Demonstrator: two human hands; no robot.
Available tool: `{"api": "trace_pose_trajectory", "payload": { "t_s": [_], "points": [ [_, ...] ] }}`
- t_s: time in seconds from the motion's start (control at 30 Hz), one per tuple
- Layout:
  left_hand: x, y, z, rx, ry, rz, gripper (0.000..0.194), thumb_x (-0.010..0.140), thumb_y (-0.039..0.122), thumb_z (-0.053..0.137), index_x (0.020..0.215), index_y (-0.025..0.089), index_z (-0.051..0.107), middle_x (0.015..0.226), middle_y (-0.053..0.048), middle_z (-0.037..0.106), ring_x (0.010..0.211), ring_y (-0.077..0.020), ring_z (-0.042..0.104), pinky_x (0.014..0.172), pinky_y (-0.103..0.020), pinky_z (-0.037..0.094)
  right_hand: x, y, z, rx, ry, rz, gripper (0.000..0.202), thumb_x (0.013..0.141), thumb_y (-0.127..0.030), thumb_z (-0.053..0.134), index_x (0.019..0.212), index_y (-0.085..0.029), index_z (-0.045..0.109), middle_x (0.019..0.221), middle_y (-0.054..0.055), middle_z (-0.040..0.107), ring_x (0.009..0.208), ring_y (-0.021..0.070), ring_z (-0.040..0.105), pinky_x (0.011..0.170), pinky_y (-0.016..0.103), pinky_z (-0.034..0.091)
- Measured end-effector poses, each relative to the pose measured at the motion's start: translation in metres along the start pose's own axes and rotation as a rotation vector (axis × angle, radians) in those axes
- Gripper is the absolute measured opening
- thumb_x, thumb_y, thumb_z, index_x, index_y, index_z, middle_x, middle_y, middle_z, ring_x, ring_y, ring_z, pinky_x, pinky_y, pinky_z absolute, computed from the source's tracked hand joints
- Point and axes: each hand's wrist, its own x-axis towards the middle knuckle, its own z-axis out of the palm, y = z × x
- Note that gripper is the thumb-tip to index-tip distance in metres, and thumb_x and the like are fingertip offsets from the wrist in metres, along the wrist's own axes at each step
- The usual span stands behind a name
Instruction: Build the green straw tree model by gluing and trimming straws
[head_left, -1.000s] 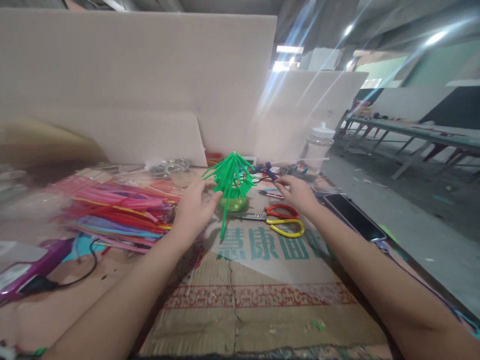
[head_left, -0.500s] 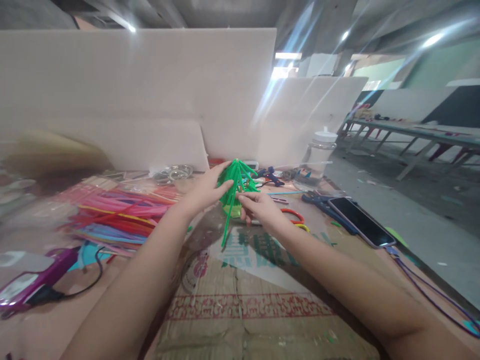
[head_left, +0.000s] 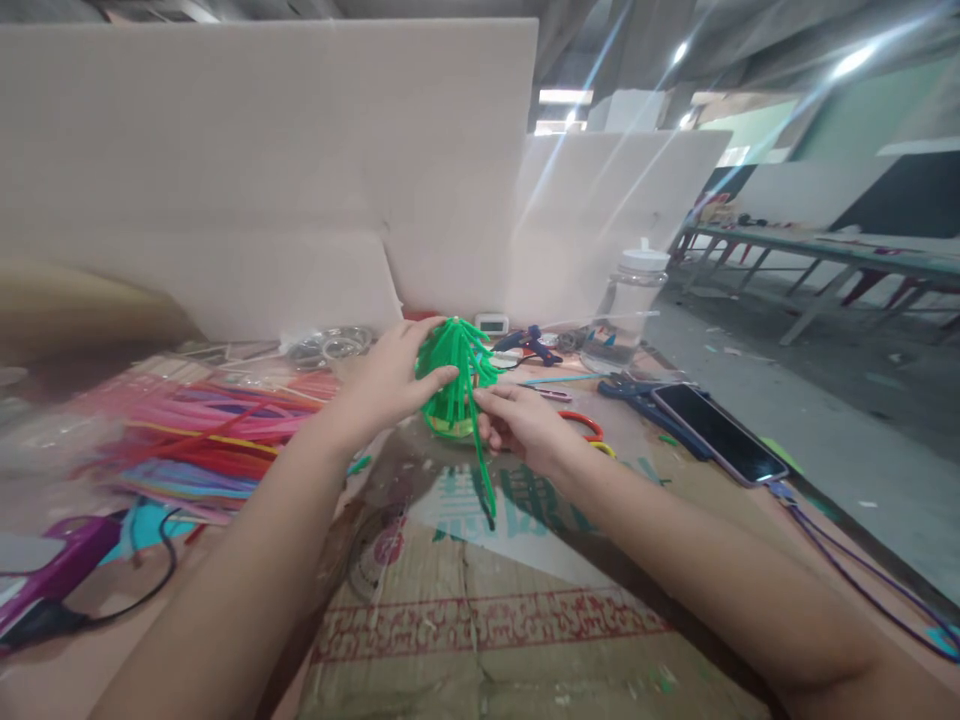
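Note:
A cone-shaped bundle of green pipe cleaners (head_left: 454, 365) stands over the cardboard, its strands spreading down from a pale tip. My left hand (head_left: 405, 375) is wrapped around its left side, thumb across the front. One long green pipe cleaner (head_left: 484, 470) hangs from the cone towards me, past the others. The fingertips of my right hand (head_left: 517, 420) pinch this strand near its middle, at the cone's right side. A yellowish-green round base (head_left: 448, 428) shows under the strands.
Pink, red and blue pipe cleaners (head_left: 202, 430) lie left, behind a purple device (head_left: 60, 570) with a cable. To the right are scissors with red and yellow handles (head_left: 589, 425), a phone (head_left: 720, 432), a glue gun (head_left: 536, 345) and a clear bottle (head_left: 626, 310). Flat cardboard (head_left: 480, 640) lies in front.
The long strand's free end has swung from lower left to lower right. My right hand still pinches it, and my left hand stays on the cone. The view has shifted slightly.

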Motion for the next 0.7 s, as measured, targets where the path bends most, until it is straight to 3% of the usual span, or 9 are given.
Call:
{"api": "trace_pose_trajectory", "payload": {
  "t_s": [0.17,0.37,0.53,0.7],
  "points": [
    [-0.002,0.003,-0.004,-0.076,-0.006,0.004,0.062,0.083,0.045,0.062,0.136,0.016,0.045,0.136,-0.015,0.054,0.127,-0.03,0.052,0.108,-0.046,0.041,-0.001,0.003,0.002,-0.005,-0.022,0.01,0.026,0.083,-0.036,0.069,0.07,-0.017,0.055,0.049,-0.004,0.061,0.035,0.0061,0.048,0.037,0.017,0.039],
    [-0.003,0.011,-0.006,-0.204,-0.002,-0.084,0.055,0.084,0.042,0.06,0.13,0.016,0.045,0.131,-0.014,0.058,0.122,-0.0284,0.057,0.105,-0.047,0.044,-0.005,0.006,0.007,-0.013,-0.058,-0.004,0.031,0.079,-0.04,0.073,0.069,-0.017,0.056,0.048,-0.006,0.06,0.034,0.0055,0.046,0.036,0.018,0.036],
    [-0.002,0.013,-0.005,-0.146,-0.014,-0.026,0.061,0.085,0.042,0.06,0.136,0.016,0.043,0.139,-0.015,0.054,0.128,-0.03,0.053,0.108,-0.047,0.042,-0.005,0.007,0.01,-0.031,-0.012,-0.036,0.031,0.078,-0.041,0.073,0.069,-0.017,0.056,0.048,-0.006,0.06,0.035,0.0056,0.047,0.037,0.018,0.037],
    [-0.002,0.016,-0.004,-0.12,0.017,-0.022,0.06,0.083,0.044,0.062,0.133,0.014,0.047,0.134,-0.015,0.057,0.123,-0.0292,0.056,0.105,-0.045,0.044,-0.003,0.01,0.01,-0.096,0.046,-0.077,0.024,0.083,-0.034,0.068,0.071,-0.017,0.057,0.046,-0.006,0.059,0.034,0.0061,0.048,0.038,0.017,0.038]
  ]
}}
